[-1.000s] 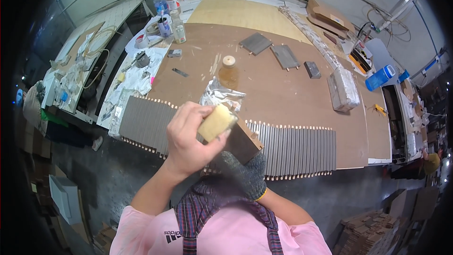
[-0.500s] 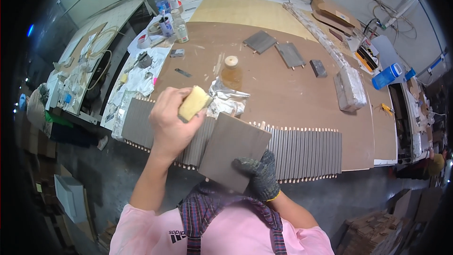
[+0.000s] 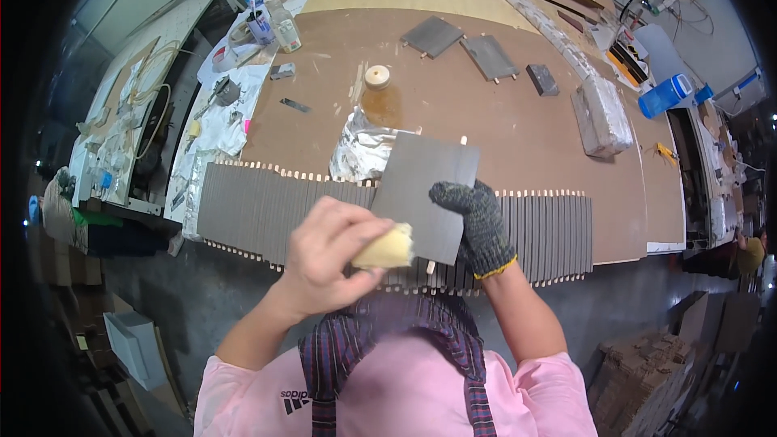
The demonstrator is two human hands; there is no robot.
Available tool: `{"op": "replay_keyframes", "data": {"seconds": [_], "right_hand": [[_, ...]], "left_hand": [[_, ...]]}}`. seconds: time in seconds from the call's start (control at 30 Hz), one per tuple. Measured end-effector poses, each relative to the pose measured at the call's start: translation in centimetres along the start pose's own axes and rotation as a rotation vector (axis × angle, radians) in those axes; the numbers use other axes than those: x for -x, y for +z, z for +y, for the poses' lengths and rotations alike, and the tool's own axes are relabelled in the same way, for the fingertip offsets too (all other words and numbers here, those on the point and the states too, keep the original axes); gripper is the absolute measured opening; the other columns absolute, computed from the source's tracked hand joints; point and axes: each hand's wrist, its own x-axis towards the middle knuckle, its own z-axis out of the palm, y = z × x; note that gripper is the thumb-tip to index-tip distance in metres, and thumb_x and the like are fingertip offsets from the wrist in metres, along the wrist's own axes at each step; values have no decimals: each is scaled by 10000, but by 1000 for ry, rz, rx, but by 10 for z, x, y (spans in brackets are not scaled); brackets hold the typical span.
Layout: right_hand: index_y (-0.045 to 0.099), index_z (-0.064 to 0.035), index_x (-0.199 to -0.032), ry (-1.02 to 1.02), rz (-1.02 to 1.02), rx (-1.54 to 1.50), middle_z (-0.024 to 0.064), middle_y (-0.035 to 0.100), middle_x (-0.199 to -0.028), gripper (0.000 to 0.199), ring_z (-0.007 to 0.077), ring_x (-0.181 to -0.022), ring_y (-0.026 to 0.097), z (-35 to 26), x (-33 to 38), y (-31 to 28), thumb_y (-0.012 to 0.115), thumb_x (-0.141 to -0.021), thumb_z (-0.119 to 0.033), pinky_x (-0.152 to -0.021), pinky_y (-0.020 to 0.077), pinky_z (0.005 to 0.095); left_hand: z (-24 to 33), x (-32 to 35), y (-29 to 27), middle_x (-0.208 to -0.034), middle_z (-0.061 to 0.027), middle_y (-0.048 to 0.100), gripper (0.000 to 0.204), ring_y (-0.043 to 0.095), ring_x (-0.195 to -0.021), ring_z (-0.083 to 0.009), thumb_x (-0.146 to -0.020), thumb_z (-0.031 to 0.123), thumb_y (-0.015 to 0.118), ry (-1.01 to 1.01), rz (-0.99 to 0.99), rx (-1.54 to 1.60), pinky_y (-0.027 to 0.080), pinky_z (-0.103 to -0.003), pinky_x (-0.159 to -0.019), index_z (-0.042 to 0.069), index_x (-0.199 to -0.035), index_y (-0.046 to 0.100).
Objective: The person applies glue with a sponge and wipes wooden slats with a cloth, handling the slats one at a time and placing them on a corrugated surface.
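My bare left hand (image 3: 320, 252) is closed around a yellow sponge (image 3: 388, 248), which overlaps the lower left corner of a flat grey panel (image 3: 427, 182). Whether the sponge presses on the panel, I cannot tell. My right hand (image 3: 486, 226), in a dark speckled knit glove, grips that panel by its right edge, thumb on the face. Small wooden pegs stick out from the panel's ends. Beneath it a long row of similar grey panels (image 3: 263, 206) stands on edge, packed side by side along the table's near edge, pegs showing at both ends.
Beyond the row lie a crumpled white cloth (image 3: 364, 144) and a container of amber liquid (image 3: 382, 101). Two loose grey panels (image 3: 433, 36) and a dark block (image 3: 542, 79) are farther back. A wrapped block (image 3: 600, 117) sits right; bottles (image 3: 282, 23) stand at the back left.
My left hand has brought the sponge down and right, from above the panel's left side to its lower left corner. My right hand has raised the panel and turned it more upright.
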Motion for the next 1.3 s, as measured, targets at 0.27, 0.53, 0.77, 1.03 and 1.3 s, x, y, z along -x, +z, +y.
{"op": "replay_keyframes", "data": {"seconds": [0.27, 0.53, 0.77, 1.03, 1.3], "right_hand": [[707, 2, -1014, -143, 2, 306, 84, 729, -956, 178, 164, -859, 701, 5, -22, 0, 645, -867, -76, -783, 573, 311], [728, 39, -998, -142, 45, 253, 109, 746, -934, 183, 165, -858, 702, 1, -18, 2, 640, -874, -63, -771, 571, 312], [703, 25, -1005, -148, 52, 237, 95, 726, -938, 197, 180, -840, 702, -3, -14, -6, 665, -847, -84, -767, 577, 317], [694, 31, -1060, -265, 45, 352, 115, 732, -971, 232, 203, -880, 713, 1, -15, -7, 611, -882, -93, -810, 583, 332], [685, 40, -1061, -205, 123, 172, 121, 715, -955, 248, 216, -865, 709, 1, -13, -16, 652, -844, -76, -800, 587, 352]], "left_hand": [[12, -11, 22, -960, -80, 641, 494, 604, -784, -274, -578, 135, 777, 116, -155, -13, 522, -375, -672, 49, -1060, 714], [10, -13, 21, -949, -83, 642, 471, 608, -793, -272, -584, 120, 757, 75, -33, -35, 525, -372, -672, 49, -1047, 713], [-3, -8, 5, -952, -82, 646, 446, 617, -822, -283, -599, 102, 736, 36, -77, -153, 532, -388, -698, 54, -1042, 710], [12, -21, 15, -945, -80, 645, 458, 613, -802, -282, -606, 118, 752, 143, -83, -69, 529, -383, -695, 51, -1057, 709], [5, -17, 9, -957, -91, 652, 471, 611, -817, -289, -594, 102, 754, 33, -73, -127, 522, -384, -705, 45, -1059, 707]]}}
